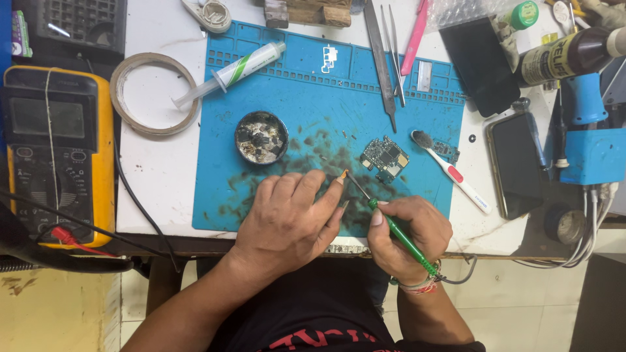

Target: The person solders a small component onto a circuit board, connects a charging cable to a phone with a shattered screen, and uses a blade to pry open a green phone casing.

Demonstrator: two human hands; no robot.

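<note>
Two hands work at the near edge of a blue mat (293, 85) on a white counter (156, 169). Right hand (407, 238): fingers closed around a green-handled soldering iron (398, 231), held like a pen, its metal shaft slanting up and left. The tip ends just beside the left index fingertip. Left hand (287, 218): palm down on the mat, fingers curled narrow; whether they pinch a part cannot be told. A small circuit board (385, 158) lies on the mat just beyond the tip, apart from both hands. A round tin of scraps (261, 137) sits above the left hand; a toothbrush (450, 171) lies right of the board.
</note>
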